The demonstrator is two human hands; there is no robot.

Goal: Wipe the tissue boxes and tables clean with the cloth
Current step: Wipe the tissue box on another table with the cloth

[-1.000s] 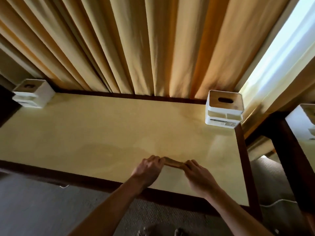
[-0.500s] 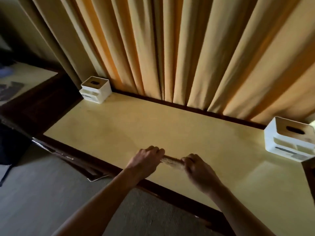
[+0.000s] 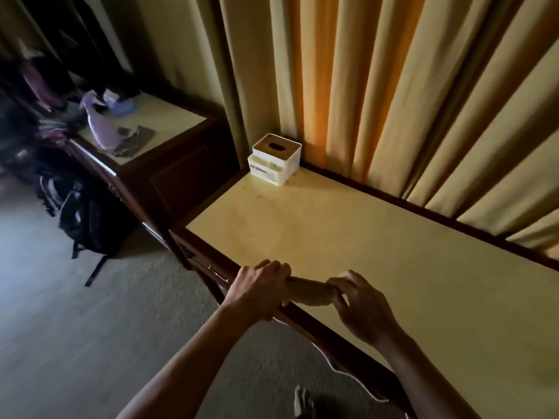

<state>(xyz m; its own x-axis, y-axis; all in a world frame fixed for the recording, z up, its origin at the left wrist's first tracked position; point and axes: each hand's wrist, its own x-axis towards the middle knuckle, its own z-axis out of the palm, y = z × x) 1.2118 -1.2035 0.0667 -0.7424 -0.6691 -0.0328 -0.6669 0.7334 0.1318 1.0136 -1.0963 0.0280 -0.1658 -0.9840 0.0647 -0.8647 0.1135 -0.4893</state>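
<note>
A tan cloth, rolled or bunched into a short strip, is stretched between my two hands over the front edge of the yellow-topped table. My left hand grips its left end with curled fingers. At the other end my right hand pinches the cloth. A white tissue box with a wooden slotted lid stands at the table's far left corner, against the curtain. Small specks lie on the tabletop near the box.
Orange-yellow curtains hang behind the table. A lower side table at the left carries purple and grey items. A dark backpack leans on the carpet beside it. A white cable trails under the table edge.
The view has swung left: the right tissue box has left the frame and the left one is now centred. Both hands keep hold of the cloth, now over the table's front edge.
</note>
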